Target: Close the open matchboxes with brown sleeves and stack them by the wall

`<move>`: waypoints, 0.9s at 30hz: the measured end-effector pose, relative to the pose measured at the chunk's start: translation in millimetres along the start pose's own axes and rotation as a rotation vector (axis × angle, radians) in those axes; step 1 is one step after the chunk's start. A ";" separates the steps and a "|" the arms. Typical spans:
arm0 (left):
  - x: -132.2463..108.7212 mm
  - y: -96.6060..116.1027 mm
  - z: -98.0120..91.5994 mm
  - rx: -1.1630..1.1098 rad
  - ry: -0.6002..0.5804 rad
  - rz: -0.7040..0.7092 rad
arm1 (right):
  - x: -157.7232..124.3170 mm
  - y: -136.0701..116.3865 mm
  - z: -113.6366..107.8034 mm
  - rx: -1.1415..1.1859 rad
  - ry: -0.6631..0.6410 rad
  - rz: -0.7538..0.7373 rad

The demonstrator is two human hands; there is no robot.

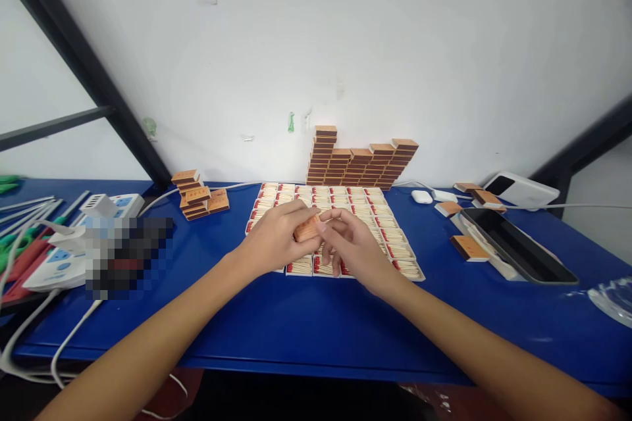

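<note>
My left hand [281, 231] is closed around a small orange matchbox [307, 229], its fingers over the top and the thumb along the near side. Beside it, my right hand [353, 240] has thumb and index finger at the box's right end, the other fingers curled; whether it grips the box is partly hidden. Both hands are above rows of open matchbox trays [402, 251] filled with red-tipped matches. Behind the trays, orange-and-brown matchboxes [355, 168] are stacked in columns of uneven height against the wall.
A smaller pile of matchboxes [195, 197] stands at the left. More loose matchboxes [469, 248] lie right, near a dark phone [518, 245], a white device [523, 189] and a white earphone case [421, 197]. A power strip [64, 256] with cables occupies the left side of the blue table [306, 335].
</note>
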State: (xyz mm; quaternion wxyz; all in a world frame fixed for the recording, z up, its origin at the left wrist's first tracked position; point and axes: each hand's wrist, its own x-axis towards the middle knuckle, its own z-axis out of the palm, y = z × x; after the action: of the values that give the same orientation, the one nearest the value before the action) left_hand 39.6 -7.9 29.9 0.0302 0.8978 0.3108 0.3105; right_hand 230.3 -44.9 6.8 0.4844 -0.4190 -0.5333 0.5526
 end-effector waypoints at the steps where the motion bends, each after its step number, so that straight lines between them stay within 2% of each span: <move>1: -0.4 0.3 0.9 -0.002 -0.005 0.006 | 0.5 0.6 -0.2 -0.003 0.000 -0.001; 5: -4.5 -2.5 4.9 -0.033 0.069 -0.027 | 3.6 1.2 -4.5 -0.005 0.123 -0.032; 10: -9.4 -8.4 7.7 -0.069 0.154 -0.116 | 9.2 1.0 -12.1 -0.024 0.147 -0.047; 13: -10.3 -9.5 8.4 -0.084 0.229 -0.173 | 8.6 0.9 -11.8 0.018 0.326 -0.147; 14: -10.4 -9.2 8.5 -0.092 0.244 -0.187 | 7.2 0.6 -10.5 0.029 0.350 -0.165; 15: -10.4 -8.6 8.7 -0.101 0.254 -0.192 | 5.4 0.1 -8.8 0.032 0.312 -0.152; 18: -10.4 -6.2 9.5 -0.123 0.262 -0.178 | 0.1 -1.3 -3.0 -0.001 0.031 -0.032; 19: -10.5 -5.6 9.7 -0.128 0.260 -0.172 | -0.8 -1.5 -1.9 -0.008 -0.022 -0.007; 20: -10.7 -5.3 10.0 -0.130 0.256 -0.169 | -0.8 -1.5 -1.7 -0.007 -0.025 0.001; 23: -11.8 -6.6 11.1 -0.128 0.228 -0.145 | 2.8 -0.6 -6.6 0.008 0.079 -0.011; 27: -14.2 -11.7 11.9 -0.091 0.151 -0.098 | 8.1 2.0 -15.5 -0.041 0.078 0.010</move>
State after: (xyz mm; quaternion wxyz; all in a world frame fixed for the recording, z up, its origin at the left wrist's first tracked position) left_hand 31.4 -4.9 9.8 0.0625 0.8534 0.3411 0.3892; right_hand 243.9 -34.0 3.9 0.4935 -0.4528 -0.5229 0.5272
